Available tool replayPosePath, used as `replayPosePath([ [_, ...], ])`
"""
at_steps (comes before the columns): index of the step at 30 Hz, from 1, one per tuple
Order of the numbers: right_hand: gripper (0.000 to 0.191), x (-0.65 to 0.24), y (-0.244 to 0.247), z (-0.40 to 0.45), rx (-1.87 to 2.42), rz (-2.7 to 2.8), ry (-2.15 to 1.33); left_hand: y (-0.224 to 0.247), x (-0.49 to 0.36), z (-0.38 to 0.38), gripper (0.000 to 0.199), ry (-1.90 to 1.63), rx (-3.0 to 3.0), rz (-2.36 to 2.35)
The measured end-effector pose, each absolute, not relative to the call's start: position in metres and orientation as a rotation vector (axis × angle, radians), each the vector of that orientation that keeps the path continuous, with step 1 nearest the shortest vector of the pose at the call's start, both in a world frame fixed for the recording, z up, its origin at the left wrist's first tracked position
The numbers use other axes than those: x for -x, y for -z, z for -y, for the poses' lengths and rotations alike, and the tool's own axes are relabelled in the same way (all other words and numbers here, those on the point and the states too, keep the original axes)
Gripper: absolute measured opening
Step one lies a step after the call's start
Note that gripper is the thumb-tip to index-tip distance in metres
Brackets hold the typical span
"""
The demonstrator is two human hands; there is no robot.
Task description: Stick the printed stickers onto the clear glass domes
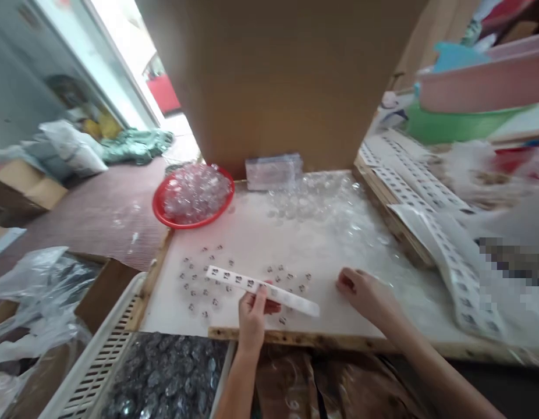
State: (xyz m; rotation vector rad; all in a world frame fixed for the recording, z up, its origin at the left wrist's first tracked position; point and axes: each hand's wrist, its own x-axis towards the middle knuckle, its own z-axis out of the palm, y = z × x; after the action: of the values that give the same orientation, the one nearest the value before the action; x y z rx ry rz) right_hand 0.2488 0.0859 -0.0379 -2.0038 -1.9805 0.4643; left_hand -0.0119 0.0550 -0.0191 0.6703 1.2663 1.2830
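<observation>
My left hand (252,314) pinches a sticker strip (263,289) over the board (261,233). Right hand (368,297) rests empty, fingers curled. About thirty small pieces (204,279) look stickered; clear pile (322,201) and red bowl (193,196) remain, I think.

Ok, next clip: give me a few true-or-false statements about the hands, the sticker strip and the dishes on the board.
1. The left hand holds a white sticker strip. True.
2. The right hand grips the same strip. False: it rests on the white board, apart from the strip.
3. The red dish holds clear pieces. True.
4. The red dish is stacked on the green basin. False: it sits at the board's far left corner; the basin is far right.
5. Small clear pieces lie scattered under and around the strip. True.
</observation>
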Motion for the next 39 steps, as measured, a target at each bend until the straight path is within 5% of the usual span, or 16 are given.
replayPosePath([
  [8,0.015,-0.203,0.058,-0.095,1.723,1.857,-0.737,0.02,0.012,-0.055,0.057,-1.308,-0.638,-1.262],
  [18,0.024,-0.19,0.019,-0.093,1.591,1.736,-0.808,0.014,0.012,-0.052,0.065,-1.308,-0.674,-1.252],
  [30,0.018,-0.148,-0.009,-0.089,1.214,2.043,-1.216,0.015,0.013,-0.045,0.049,-1.382,-0.743,-1.225],
  [39,0.032,-0.135,0.01,-0.076,1.105,2.09,-0.629,0.015,0.012,-0.054,0.045,-1.394,-0.635,-1.235],
])
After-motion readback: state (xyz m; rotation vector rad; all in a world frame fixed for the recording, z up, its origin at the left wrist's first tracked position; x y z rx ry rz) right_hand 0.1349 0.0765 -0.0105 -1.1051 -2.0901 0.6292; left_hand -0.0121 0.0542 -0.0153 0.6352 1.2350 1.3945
